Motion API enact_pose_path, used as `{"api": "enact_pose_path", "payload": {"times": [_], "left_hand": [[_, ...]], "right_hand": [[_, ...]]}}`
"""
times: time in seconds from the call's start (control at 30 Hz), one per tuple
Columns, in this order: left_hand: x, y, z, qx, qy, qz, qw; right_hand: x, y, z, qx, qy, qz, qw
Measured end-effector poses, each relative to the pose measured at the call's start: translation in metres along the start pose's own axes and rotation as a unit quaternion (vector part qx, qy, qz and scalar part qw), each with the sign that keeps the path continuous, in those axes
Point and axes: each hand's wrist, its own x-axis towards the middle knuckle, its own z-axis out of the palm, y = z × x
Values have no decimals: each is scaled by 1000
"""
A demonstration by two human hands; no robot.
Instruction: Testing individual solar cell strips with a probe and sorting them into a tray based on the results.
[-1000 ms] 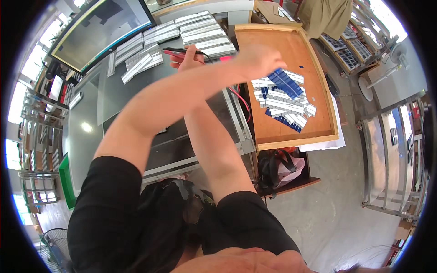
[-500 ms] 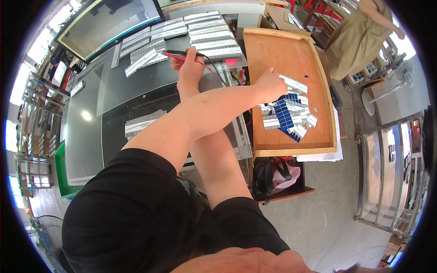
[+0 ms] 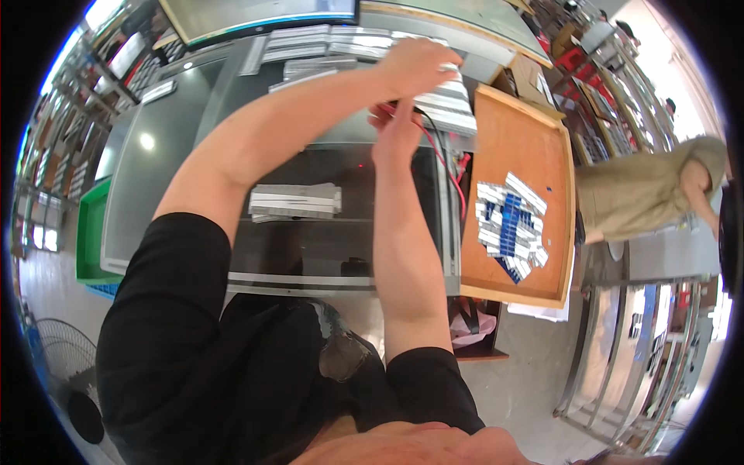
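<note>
My left hand (image 3: 418, 67) is over the rows of silvery-white strips (image 3: 449, 110) at the back right of the glass-topped bench (image 3: 318, 252). Its fingers stretch rightward and stand apart; nothing shows between them, though its underside is hidden. Just nearer, my right hand (image 3: 398, 132) is closed around red and black test probes (image 3: 390, 106), largely covered by the fingers. A red lead (image 3: 452, 172) and a black one run down from it. Another small stack of strips (image 3: 294, 201) lies mid-bench.
To the right, a wooden tray (image 3: 504, 128) holds a loose pile of white and blue strips (image 3: 535, 203). A monitor (image 3: 256, 17) stands behind the bench, a green bin (image 3: 91, 232) on its left. Another person (image 3: 643, 194) is beyond the tray.
My left hand has left the pile in the tray and moved left to the strip rows at the back. My right hand has shifted right with the probes. My arms no longer cross.
</note>
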Motion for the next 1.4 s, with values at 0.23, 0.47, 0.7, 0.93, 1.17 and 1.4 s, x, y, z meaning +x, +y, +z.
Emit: {"api": "enact_pose_path", "payload": {"times": [0.23,0.47,0.7,0.93,1.17,1.4], "left_hand": [[-112,-103,-86,141,-149,-211,956],[-168,-106,-101,158,-149,-213,953],[-182,-102,-95,199,-99,-195,955],[-183,-92,-97,251,-48,-143,956],[-177,-96,-110,74,-18,-199,977],[-133,-65,-131,-234,-41,-371,898]], "right_hand": [[-4,-13,-11,-69,2,-6,998],[-12,-13,5,-119,-20,27,992],[-14,-10,10,-138,-1,27,990],[-12,-12,4,-128,-9,16,992],[-11,-12,3,-106,-33,8,994],[-10,-12,0,-97,-23,10,995]]}}
